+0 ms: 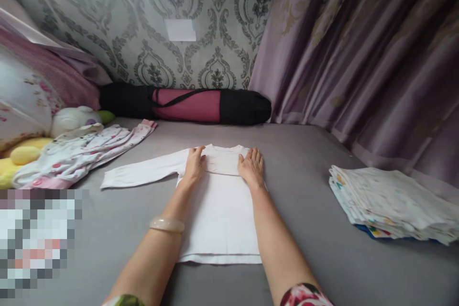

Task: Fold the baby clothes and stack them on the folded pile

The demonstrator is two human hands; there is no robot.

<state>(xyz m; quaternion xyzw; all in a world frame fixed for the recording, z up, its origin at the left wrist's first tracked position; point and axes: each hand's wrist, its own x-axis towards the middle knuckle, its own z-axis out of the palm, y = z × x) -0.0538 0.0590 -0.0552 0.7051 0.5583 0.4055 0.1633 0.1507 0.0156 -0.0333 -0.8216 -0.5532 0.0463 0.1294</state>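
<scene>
A white long-sleeved shirt point(222, 220) lies flat on the grey sheet, its neckline pointing away from me. One sleeve point(143, 172) stretches out to the left. The other sleeve point(222, 166) is folded across the chest, its end near my left hand. My left hand point(195, 165) rests on the left shoulder, thumb apart from the fingers; some fingertips are hidden. My right hand point(252, 167) lies with fingers extended on the right shoulder, over the fold.
A stack of folded clothes point(394, 205) sits at the right. Patterned baby clothes point(89, 150) and plush toys point(73, 119) lie at the left. Against the wall rests a black and pink roll bag point(186, 105). Purple curtains point(344, 48) hang at the right. A lower-left patch is pixelated.
</scene>
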